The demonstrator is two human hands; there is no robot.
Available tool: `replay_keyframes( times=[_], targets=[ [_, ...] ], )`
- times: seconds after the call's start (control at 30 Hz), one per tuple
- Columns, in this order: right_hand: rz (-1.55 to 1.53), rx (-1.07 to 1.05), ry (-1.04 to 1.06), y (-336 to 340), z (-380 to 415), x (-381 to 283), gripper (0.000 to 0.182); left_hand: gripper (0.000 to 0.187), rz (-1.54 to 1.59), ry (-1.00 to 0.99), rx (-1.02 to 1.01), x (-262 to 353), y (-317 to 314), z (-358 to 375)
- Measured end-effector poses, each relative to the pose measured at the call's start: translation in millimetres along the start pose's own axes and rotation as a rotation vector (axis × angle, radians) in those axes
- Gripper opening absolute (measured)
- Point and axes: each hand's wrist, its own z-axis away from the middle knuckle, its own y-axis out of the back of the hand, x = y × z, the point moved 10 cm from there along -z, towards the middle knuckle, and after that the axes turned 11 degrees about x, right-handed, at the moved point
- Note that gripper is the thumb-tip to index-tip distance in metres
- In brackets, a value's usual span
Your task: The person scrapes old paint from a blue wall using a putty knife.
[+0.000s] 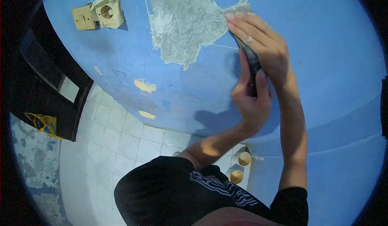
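Note:
Against the blue wall, a dark, narrow tool is held in both hands at the right edge of a rough grey patch. My left hand grips the tool's lower end, thumb and fingers wrapped round it. Higher up, my right hand presses on the tool's upper part, its fingers together and pointing left. Whitish smears mark the right hand's fingers. The tool's upper end is partly hidden under those fingers, beside a small grey area by the patch.
A switch and a socket stick out of the wall at upper left. Below are cream patches. Two round containers stand on the tiled floor. A yellow bag lies near a dark frame at left.

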Motion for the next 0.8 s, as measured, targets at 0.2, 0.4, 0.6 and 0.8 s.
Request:
replay_keyframes(
  times=[0.2, 0.4, 0.6, 0.8],
  targets=[
    [-0.007, 0.011, -0.006, -4, -7, 0, 0.030, 0.059, 0.013, 0.019, -0.039, 10, 1, -5],
    [-0.037, 0.053, -0.041, -3, 28, 0, 0.034, 0.057, -0.007, 0.020, -0.017, -8, 16, 5],
    [0.014, 0.087, 0.036, -6, -26, 1, 0.026, 0.059, 0.048, -0.035, -0.013, 27, 6, -30],
    [-0.022, 0.094, -0.115, -12, 15, -10, 0.025, 0.059, -0.075, 0.027, -0.110, 8, 24, -1]
  ],
)
